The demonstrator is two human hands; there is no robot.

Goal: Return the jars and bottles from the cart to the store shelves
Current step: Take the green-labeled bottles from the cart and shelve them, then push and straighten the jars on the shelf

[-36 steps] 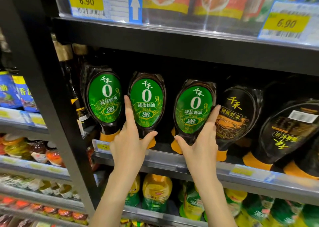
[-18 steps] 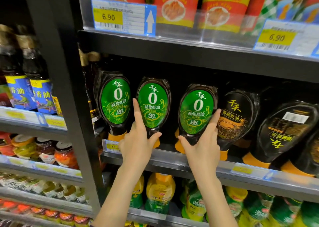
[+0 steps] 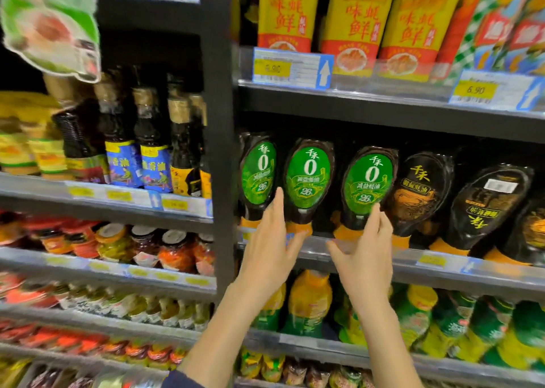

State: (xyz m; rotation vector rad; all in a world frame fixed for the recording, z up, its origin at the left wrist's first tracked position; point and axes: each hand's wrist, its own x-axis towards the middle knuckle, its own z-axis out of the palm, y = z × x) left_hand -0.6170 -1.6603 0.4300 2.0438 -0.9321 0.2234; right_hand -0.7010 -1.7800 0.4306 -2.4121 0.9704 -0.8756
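Three dark squeeze bottles with green oval labels stand cap-down on the shelf rail (image 3: 442, 265). My left hand (image 3: 269, 252) holds the middle green bottle (image 3: 308, 178) low down, index finger up its left side and thumb by its orange cap. My right hand (image 3: 364, 257) holds the right green bottle (image 3: 368, 178) at its neck, fingertips on the lower right and thumb spread out below the cap. The left green bottle (image 3: 259, 175) stands untouched beside the shelf post. No cart is in view.
Black-labelled squeeze bottles (image 3: 418, 193) lean to the right of the green ones. Yellow bottles (image 3: 348, 18) fill the shelf above. A black upright post (image 3: 218, 122) divides the bays; left of it stand oil bottles (image 3: 147, 151) and jars (image 3: 174, 249). A pouch (image 3: 50, 24) hangs top left.
My view has swung left, bringing the left bay into sight. Both hands stay on the same two green bottles; the right thumb has slid lower, below the cap.
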